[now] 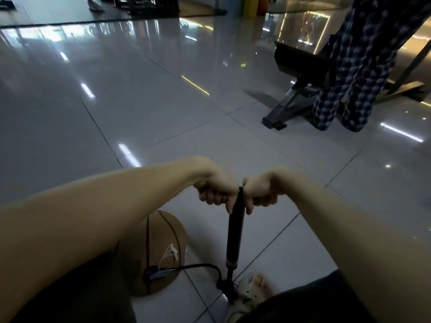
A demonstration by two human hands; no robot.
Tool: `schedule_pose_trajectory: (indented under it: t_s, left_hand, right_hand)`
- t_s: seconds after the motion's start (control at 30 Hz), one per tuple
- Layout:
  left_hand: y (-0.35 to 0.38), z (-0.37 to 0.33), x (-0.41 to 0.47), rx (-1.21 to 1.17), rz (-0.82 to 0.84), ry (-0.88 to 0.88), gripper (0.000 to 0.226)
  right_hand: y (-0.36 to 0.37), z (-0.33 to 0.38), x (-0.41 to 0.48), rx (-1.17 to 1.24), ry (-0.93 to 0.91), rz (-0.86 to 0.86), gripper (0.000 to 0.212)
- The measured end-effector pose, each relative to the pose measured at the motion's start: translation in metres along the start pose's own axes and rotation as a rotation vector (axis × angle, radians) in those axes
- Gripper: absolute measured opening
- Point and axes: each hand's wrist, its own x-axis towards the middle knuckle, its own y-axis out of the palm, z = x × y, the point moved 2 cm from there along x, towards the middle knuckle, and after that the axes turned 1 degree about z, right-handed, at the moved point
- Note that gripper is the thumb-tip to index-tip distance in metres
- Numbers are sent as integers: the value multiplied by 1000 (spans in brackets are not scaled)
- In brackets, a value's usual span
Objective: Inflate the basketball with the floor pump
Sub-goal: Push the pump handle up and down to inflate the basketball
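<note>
The left hand [215, 191] and right hand [262, 191] each curl tight round the handle [240, 189] of the slim black floor pump [235, 231], probably rigid and best gripped there, while the brown rubber basketball [163, 238], likely light and roll-prone, sits on the glossy tiles [279, 241] beside its base, black hose [203, 266] attached.

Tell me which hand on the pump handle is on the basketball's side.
The left hand: it grips the handle on the side of the pump barrel where the basketball lies. The right hand grips the opposite end, above the foot.
</note>
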Motion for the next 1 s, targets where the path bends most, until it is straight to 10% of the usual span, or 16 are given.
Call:
schedule_pose_trajectory:
  t_s: [0.4, 1.0]
  left_hand:
    - [80, 18, 91, -6, -38, 6, 36]
    - [-23, 6, -11, 0, -21, 12, 47]
  right_hand:
    - [83, -41, 78, -11, 43, 103, 17]
    - [-23, 13, -1, 2, 3, 30, 38]
